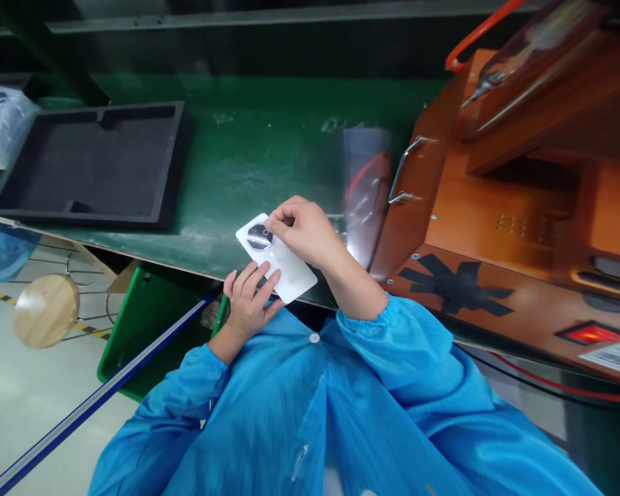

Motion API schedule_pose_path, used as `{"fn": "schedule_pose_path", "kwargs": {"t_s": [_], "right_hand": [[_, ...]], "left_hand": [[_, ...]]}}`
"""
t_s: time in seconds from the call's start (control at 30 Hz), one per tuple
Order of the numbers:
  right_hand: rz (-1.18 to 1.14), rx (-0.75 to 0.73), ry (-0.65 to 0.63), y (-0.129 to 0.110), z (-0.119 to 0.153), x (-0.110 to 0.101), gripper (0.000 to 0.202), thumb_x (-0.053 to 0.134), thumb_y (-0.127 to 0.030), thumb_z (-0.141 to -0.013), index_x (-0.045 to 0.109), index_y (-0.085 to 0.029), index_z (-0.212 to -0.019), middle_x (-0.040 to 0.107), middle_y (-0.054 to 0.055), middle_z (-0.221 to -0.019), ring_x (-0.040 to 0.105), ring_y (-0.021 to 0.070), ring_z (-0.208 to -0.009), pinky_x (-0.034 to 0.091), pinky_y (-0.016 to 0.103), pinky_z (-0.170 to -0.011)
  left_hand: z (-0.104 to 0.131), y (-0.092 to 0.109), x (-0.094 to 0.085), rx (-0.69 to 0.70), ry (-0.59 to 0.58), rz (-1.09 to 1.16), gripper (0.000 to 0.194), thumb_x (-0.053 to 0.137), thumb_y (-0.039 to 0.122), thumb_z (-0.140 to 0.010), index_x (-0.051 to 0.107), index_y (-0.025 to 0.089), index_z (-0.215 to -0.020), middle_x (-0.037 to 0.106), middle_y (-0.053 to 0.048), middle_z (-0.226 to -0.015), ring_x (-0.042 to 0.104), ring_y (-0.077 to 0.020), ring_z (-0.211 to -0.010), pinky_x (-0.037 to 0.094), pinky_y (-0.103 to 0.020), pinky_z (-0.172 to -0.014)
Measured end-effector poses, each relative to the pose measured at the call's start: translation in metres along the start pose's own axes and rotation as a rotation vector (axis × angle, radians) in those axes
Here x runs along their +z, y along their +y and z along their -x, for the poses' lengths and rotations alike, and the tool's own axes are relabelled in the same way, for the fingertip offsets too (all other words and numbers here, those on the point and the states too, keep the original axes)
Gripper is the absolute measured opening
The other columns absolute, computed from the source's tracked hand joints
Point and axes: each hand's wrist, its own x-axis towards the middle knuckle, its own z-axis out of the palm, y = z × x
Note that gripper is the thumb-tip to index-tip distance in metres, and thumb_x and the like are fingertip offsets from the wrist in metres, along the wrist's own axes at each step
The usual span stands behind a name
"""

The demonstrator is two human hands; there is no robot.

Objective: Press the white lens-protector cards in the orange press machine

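A white flat panel, shaped like a phone back cover (292, 275), lies at the front edge of the green bench, tilted in view. Near its upper left end is a dark, shiny camera piece (259, 236). My left hand (251, 296) rests on the panel's lower left side, fingers spread and slightly bent. My right hand (307, 231) is at the camera piece, thumb and index finger pinched together at its right edge. Whatever is between those fingertips is too small to make out.
A black foam tray (98, 165) sits on the bench at left, beside plastic-wrapped items (3, 124). An orange machine (444, 213) with a metal handle stands at right, near a clear plastic sheet (364, 186). Below are a green bin (155, 324) and a round stool (46, 311).
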Motion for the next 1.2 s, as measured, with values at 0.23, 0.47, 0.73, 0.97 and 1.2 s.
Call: {"fn": "schedule_pose_path", "kwargs": {"t_s": [0.23,0.47,0.73,0.97,1.2], "right_hand": [[0.123,0.02,-0.014,0.005,-0.004,0.009,0.015,0.069,-0.026,-0.092,0.075,-0.022,-0.079,0.071,0.007,-0.103,0.062,0.027,-0.106,0.045,0.051,-0.104],[0.227,0.035,-0.002,0.001,-0.002,0.012,0.014,0.068,-0.024,-0.095,0.076,-0.022,-0.083,0.072,0.007,-0.105,0.062,0.0283,-0.11,0.044,0.054,-0.109],[0.255,-0.009,0.038,0.007,-0.002,0.017,0.016,0.066,-0.026,-0.093,0.075,-0.021,-0.081,0.072,0.008,-0.105,0.062,0.029,-0.107,0.045,0.054,-0.106],[0.303,-0.008,0.055,0.006,-0.001,0.018,0.017,0.064,-0.026,-0.094,0.073,-0.021,-0.081,0.072,0.009,-0.107,0.062,0.0305,-0.11,0.045,0.054,-0.105],[0.345,0.017,0.061,0.003,-0.001,0.02,0.016,0.064,-0.025,-0.095,0.072,-0.02,-0.082,0.073,0.009,-0.111,0.062,0.0318,-0.114,0.043,0.054,-0.106]], "left_hand": [[0.0,-0.004,0.008,0.058,0.071,-0.018,0.066,0.041,0.071,-0.106,0.073,0.024,-0.139,0.079,-0.012,-0.127,0.066,-0.0261,-0.127,0.025,-0.04,-0.125],[0.0,-0.003,0.012,0.062,0.114,-0.021,0.056,0.041,0.063,-0.11,0.075,0.025,-0.134,0.08,-0.01,-0.123,0.067,-0.0229,-0.127,0.025,-0.039,-0.126],[-0.001,-0.002,0.012,0.047,0.127,-0.023,0.056,0.041,0.063,-0.11,0.075,0.027,-0.134,0.08,-0.009,-0.121,0.067,-0.0233,-0.125,0.026,-0.039,-0.125],[-0.002,-0.001,0.012,0.046,0.123,-0.022,0.055,0.041,0.063,-0.11,0.077,0.027,-0.129,0.08,-0.009,-0.121,0.067,-0.023,-0.124,0.025,-0.038,-0.126],[-0.004,-0.001,0.011,0.054,0.131,-0.061,0.055,0.038,0.063,-0.11,0.079,0.03,-0.124,0.081,-0.007,-0.117,0.069,-0.022,-0.12,0.026,-0.038,-0.126]]}}
